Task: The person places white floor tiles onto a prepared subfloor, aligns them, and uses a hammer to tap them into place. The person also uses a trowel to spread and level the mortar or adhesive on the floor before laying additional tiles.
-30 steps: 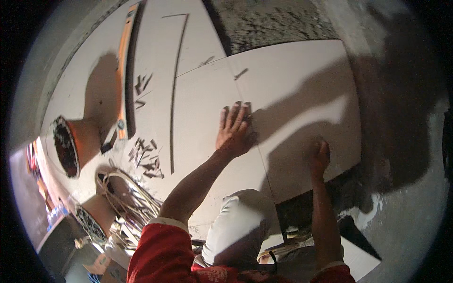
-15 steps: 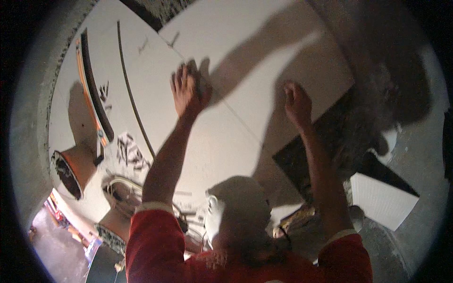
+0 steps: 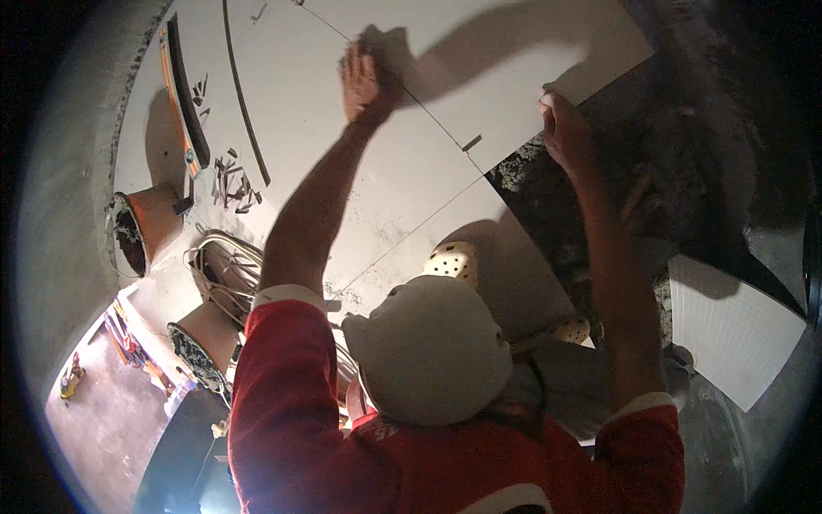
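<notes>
My left hand (image 3: pixel 366 79) lies flat with fingers stretched, on large pale tiles beside the joint between two of them. My right hand (image 3: pixel 565 128) is closed at the near right edge of the far tile (image 3: pixel 522 60), its fingertips pressed together. Whatever the right fingers may hold is too small to make out. A small dark clip (image 3: pixel 472 143) stands at the joint near that tile's corner. Past the edge, beneath my right forearm, is a dark rough bed (image 3: pixel 548 193).
Left are an orange-edged straight bar (image 3: pixel 178 103), a thin dark strip (image 3: pixel 242 107), scattered dark pieces (image 3: pixel 233 187), two crusted buckets (image 3: pixel 158 221) and a coiled cable (image 3: pixel 244 257). A perforated yellow shoe (image 3: pixel 454 259) rests on a tile. A ribbed white tile (image 3: pixel 728 330) lies right.
The view has shifted, so the floor things sit higher in it. My left hand has moved slightly right near the joint. My right hand has gone from the tile's face to its edge.
</notes>
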Action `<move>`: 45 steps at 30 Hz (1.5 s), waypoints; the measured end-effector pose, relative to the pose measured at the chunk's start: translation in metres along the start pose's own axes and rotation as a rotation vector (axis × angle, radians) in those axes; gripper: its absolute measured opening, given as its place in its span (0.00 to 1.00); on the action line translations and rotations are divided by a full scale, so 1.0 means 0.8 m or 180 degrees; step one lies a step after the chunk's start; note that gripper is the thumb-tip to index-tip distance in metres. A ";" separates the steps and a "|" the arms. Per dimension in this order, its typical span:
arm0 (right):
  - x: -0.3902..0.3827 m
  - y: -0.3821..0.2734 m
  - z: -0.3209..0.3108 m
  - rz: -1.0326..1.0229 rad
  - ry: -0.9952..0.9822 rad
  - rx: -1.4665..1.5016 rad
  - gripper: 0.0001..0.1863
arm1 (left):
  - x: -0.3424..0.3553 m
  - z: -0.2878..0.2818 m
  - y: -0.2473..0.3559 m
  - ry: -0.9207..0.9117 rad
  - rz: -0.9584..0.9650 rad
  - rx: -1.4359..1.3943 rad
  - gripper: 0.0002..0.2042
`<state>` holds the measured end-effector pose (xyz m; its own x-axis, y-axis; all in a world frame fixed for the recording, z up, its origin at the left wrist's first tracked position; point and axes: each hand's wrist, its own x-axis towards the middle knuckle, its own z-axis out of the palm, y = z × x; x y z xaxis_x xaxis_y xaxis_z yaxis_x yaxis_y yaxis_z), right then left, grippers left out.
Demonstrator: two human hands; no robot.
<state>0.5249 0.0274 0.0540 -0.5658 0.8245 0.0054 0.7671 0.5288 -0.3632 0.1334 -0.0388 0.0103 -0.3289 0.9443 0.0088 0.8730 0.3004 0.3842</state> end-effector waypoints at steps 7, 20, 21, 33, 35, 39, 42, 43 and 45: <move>-0.007 0.042 0.012 0.0228 0.0307 0.0441 0.20 | -0.040 0.026 0.113 0.0374 0.0717 0.0583 0.49; -0.085 -0.048 -0.053 -0.0138 0.0312 0.0149 0.11 | -0.046 -0.006 0.125 -0.0360 0.0210 0.0590 0.49; -0.100 -0.065 -0.041 -0.0016 0.0150 0.0067 0.10 | -0.046 -0.009 0.126 -0.0322 0.0238 0.0566 0.47; -0.214 -0.139 0.025 -0.0242 -0.1135 0.1547 0.14 | -0.066 0.009 0.087 -0.0186 0.0307 0.1039 0.45; -0.225 -0.098 -0.010 -0.0090 -0.1705 0.1228 0.16 | -0.079 0.005 0.075 -0.0158 0.0172 0.0236 0.44; -0.239 -0.001 -0.109 0.0195 -0.2521 0.0455 0.18 | -0.117 -0.011 0.046 -0.0001 0.0555 0.0527 0.40; -0.283 0.089 -0.195 0.1852 -0.2932 0.0992 0.19 | -0.142 -0.028 0.013 -0.0190 0.0554 0.0490 0.38; -0.310 0.115 -0.217 0.1830 -0.2748 0.0921 0.19 | -0.150 -0.034 0.001 -0.0292 0.0592 0.0390 0.37; -0.372 0.169 -0.258 0.1121 -0.2067 0.0402 0.20 | -0.167 -0.050 -0.021 -0.0477 0.0629 0.0116 0.36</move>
<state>0.8593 -0.1048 0.1954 -0.3878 0.6354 -0.6678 0.9174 0.1960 -0.3462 0.1485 -0.1756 0.0396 -0.0957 0.9937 -0.0576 0.9283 0.1100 0.3551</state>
